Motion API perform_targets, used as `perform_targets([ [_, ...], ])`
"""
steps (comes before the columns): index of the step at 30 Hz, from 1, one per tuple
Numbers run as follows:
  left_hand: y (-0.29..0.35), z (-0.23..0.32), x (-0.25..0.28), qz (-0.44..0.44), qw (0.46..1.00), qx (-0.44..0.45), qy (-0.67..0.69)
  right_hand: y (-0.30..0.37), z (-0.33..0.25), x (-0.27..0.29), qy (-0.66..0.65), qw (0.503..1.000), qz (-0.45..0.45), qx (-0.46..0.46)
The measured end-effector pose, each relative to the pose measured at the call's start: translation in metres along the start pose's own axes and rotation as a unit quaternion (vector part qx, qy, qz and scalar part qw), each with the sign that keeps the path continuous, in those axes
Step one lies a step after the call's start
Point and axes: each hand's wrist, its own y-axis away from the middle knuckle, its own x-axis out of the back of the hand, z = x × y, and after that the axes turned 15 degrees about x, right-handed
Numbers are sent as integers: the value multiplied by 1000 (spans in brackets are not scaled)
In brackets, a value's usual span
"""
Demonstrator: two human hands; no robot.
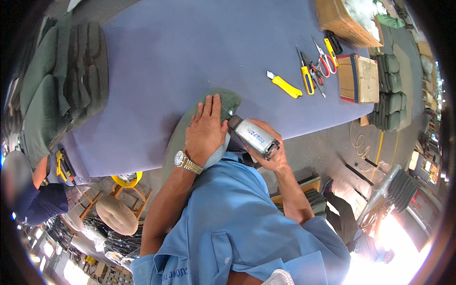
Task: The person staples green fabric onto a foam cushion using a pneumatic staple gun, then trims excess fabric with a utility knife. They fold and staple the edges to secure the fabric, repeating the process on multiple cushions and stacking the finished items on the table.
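Observation:
A dark green padded seat cushion rests against the near edge of the blue-grey covered table, tilted toward my body. My left hand lies flat on the cushion with its fingers stretched out toward the far end. My right hand is wrapped around a silver staple gun. Its dark nose meets the cushion's right edge, close to my left fingertips and thumb. Whether the nose presses in or only touches, I cannot tell. My palm hides part of the cushion.
On the table's right lie a yellow utility knife, a yellow screwdriver, red-handled scissors and pliers. Beyond stand two cardboard boxes. Stacked green cushions cover the left end. A person is at the lower left.

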Motion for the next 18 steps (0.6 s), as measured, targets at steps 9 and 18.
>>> perform_targets([
  [9, -2, 5, 6, -38, 999, 10, -14, -20, -21, 5, 12, 998, -24, -50],
  [18, -3, -1, 6, -41, 999, -12, 13, -31, -20, 6, 17, 996, -71, -50],
])
